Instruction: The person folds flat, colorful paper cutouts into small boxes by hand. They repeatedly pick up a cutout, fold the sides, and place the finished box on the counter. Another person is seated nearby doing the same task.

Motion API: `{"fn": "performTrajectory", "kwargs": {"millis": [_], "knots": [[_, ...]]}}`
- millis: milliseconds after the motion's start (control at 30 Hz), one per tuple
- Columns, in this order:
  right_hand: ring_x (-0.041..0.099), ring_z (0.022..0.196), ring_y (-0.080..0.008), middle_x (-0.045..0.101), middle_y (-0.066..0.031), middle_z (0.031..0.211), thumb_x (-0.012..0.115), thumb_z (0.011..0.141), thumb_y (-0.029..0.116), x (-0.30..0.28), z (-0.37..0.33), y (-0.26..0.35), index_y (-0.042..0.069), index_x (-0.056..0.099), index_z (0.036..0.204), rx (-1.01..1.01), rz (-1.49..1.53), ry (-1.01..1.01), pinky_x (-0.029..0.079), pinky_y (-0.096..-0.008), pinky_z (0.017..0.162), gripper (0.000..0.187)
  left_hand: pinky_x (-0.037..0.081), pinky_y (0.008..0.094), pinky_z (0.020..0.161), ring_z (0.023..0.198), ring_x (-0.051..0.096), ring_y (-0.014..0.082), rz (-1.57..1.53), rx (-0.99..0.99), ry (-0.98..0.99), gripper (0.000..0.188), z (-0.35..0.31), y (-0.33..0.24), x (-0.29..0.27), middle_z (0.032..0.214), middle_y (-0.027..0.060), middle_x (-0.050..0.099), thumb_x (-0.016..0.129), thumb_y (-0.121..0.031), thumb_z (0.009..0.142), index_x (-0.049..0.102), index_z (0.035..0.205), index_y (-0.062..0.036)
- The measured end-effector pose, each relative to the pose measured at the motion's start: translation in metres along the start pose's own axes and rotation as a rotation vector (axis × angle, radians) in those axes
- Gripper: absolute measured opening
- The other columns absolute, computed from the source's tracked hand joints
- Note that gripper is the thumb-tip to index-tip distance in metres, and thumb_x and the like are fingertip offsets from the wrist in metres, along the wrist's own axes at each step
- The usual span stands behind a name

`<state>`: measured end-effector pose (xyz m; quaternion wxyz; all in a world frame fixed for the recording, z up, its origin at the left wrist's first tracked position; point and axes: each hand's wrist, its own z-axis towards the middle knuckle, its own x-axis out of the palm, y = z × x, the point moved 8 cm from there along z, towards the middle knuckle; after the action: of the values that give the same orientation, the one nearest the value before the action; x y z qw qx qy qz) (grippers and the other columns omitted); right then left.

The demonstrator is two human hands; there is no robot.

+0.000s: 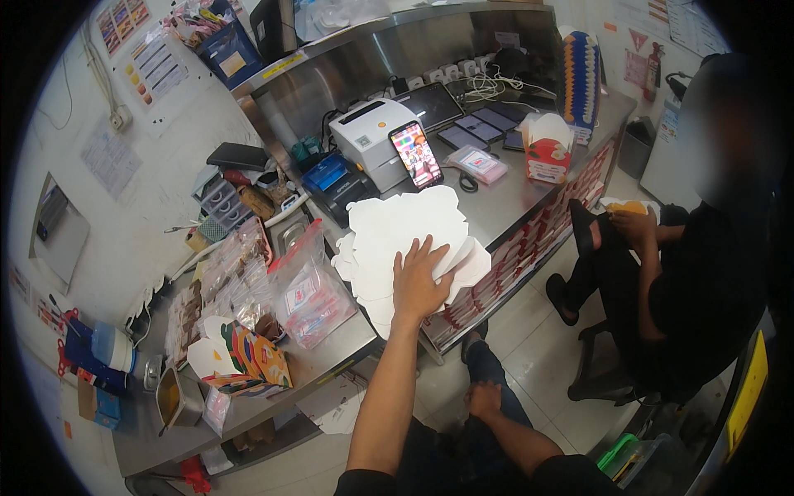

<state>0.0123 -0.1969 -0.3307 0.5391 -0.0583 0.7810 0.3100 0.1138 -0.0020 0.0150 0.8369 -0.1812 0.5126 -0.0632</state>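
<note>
My left hand (422, 281) lies open with fingers spread on a stack of flat white die-cut carton blanks (397, 227). The stack sits at the counter's near edge, and some blanks fan out at its right side. Low in the view, my right hand (484, 400) rests on my thigh. Its fingers are curled and nothing shows in them. Just behind the stack a phone (416, 155) stands propped with its screen lit. To the left of the blanks is a clear zip bag (313, 304) of pink-and-white packets.
A white printer (369, 139) and a dark blue printer (341, 188) stand behind the stack. A red carton (547, 161) is at right, a colourful patterned carton (248, 357) at left, near a metal container (179, 398). A seated person (686, 264) at right holds food.
</note>
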Motion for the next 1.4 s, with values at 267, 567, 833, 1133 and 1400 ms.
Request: {"fn": "performTrajectory", "kwargs": {"millis": [267,567,833,1133,1400], "knots": [[0.061,0.1,-0.0303,0.069,-0.0099,0.098,0.066,0.077,0.027,0.0,0.0,0.0,0.013,0.073,0.088,0.001,-0.011,-0.024,0.043,-0.0519,0.091,0.019,0.02,0.0555,0.116,0.141,0.036,0.0359,0.01,0.0,0.002,0.049,0.0,0.001,0.001,0.148,0.0135,0.046,0.065,-0.034,0.084,0.06,0.132,-0.0223],[0.058,0.111,-0.0302,0.068,-0.0116,0.11,0.063,0.082,0.028,-0.009,-0.003,0.008,0.008,0.072,0.101,0.025,-0.012,0.121,0.039,-0.0493,0.097,0.028,0.02,0.0553,0.117,0.141,0.035,0.0354,0.001,-0.01,0.006,0.05,0.0,0.003,0.0,0.149,0.0134,0.046,0.065,-0.033,0.084,0.06,0.132,-0.022],[0.058,0.111,-0.0296,0.068,-0.0107,0.108,0.064,0.081,0.027,-0.003,-0.001,0.004,0.009,0.072,0.099,0.016,-0.012,0.08,0.039,-0.049,0.096,0.027,0.02,0.0555,0.116,0.141,0.036,0.0357,-0.003,-0.001,0.005,0.05,0.0,0.001,-0.001,0.148,0.0137,0.046,0.065,-0.032,0.083,0.06,0.132,-0.0218],[0.06,0.102,-0.0308,0.069,-0.0097,0.1,0.065,0.077,0.029,0.0,0.0,-0.003,0.013,0.074,0.089,0.01,-0.001,-0.02,0.042,-0.051,0.091,0.021,0.019,0.0543,0.116,0.14,0.037,0.034,-0.082,-0.047,-0.013,0.04,0.004,-0.006,-0.002,0.142,0.0154,0.052,0.052,-0.032,0.095,0.061,0.131,-0.0171],[0.066,0.091,-0.0333,0.072,-0.0106,0.087,0.062,0.083,0.03,0.001,0.0,-0.006,0.011,0.072,0.092,-0.126,0.211,-0.118,0.047,-0.051,0.084,0.023,0.051,0.0359,0.082,0.093,0.068,0.0275,-0.459,0.065,-0.632,0.028,-0.038,0.002,-0.085,0.102,0.0183,0.07,0.053,-0.017,0.1,0.064,0.119,0.0007]]}}
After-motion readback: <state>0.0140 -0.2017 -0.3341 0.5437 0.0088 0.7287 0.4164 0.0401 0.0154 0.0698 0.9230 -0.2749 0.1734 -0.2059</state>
